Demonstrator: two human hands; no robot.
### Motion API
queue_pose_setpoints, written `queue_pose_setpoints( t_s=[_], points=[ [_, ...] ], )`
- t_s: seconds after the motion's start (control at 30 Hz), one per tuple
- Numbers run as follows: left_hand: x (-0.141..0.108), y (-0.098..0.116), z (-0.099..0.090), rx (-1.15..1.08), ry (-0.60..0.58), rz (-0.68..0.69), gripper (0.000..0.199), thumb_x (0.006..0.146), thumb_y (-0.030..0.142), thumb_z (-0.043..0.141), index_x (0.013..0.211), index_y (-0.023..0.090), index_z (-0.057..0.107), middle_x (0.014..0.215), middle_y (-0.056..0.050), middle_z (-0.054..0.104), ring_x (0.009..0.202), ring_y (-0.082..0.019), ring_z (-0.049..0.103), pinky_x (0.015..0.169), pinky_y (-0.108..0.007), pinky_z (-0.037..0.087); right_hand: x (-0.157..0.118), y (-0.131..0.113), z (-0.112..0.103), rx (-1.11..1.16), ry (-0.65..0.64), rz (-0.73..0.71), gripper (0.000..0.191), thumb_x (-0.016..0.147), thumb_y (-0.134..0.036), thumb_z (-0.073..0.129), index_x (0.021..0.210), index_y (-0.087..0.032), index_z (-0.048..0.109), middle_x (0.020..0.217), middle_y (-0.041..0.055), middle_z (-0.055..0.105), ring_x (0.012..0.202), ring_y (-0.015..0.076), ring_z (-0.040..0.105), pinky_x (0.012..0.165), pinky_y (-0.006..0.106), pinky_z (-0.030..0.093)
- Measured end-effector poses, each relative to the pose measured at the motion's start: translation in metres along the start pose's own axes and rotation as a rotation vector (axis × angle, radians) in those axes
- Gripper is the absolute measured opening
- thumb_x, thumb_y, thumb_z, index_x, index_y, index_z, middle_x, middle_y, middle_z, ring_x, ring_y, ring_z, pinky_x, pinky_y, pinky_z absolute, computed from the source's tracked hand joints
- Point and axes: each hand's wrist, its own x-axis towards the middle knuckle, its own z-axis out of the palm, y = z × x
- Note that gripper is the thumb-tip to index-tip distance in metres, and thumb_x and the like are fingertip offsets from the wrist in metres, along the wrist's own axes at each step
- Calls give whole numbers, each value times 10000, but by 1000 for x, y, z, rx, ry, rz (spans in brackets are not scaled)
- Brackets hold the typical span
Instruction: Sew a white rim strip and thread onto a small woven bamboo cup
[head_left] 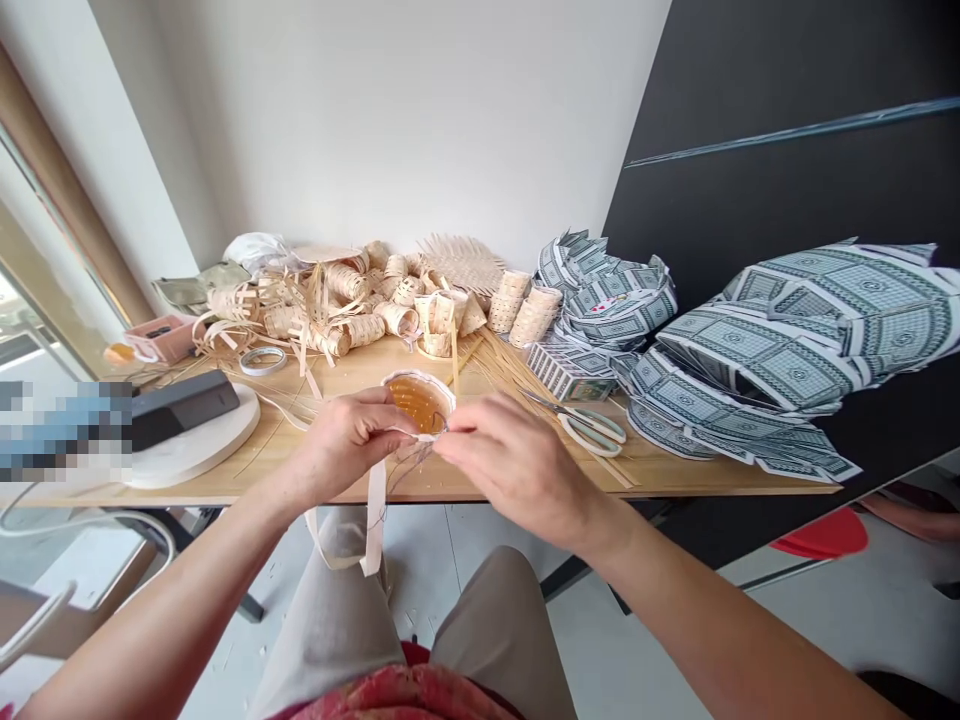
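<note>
Scalloped amber dish (419, 402) held between left hand (346, 442) and right hand (517, 468)

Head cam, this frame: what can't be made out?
Head view only:
Grip on the rim of the small amber-lined bowl: the left hand and right hand hide it.
Where the thin thread ends: too fine to follow.
Whatever lies at far left: hidden by a pixelated patch.
Owner of the forearm at lower right: cut off by the right edge.
</note>
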Motion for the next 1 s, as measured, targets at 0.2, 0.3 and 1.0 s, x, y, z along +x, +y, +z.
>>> queue_pose_setpoints(
  t_s=[0.2, 0.3, 1.0],
  points=[
    [9, 5, 5, -59, 15, -51, 116, 752, 116, 582, 734, 162, 687, 708, -20, 605, 675, -118, 571, 605, -208, 426, -5, -4, 16, -155, -56, -103, 265, 870, -93, 416, 703, -144, 615, 667, 27, 544, 678, 133, 418, 622, 250, 359],
    [12, 7, 7, -104, -7, -60, 112, 750, 131, 589, 719, 164, 692, 684, -15, 604, 654, -113, 569, 595, -204, 426, -5, 1, 16, -207, -57, -126, 248, 863, -109, 442, 684, -152, 607, 645, 18, 531, 669, 134, 414, 611, 260, 342],
    [-10, 1, 20, 152, 376, -32, 121, 776, 162, 562, 764, 180, 682, 632, -1, 564, 600, -98, 538, 542, -187, 395, -59, -35, 23, 814, 368, 831, 117, 882, -253, 414, 878, -206, 521, 565, -42, 474, 509, 89, 456, 503, 216, 401]
  ],
)
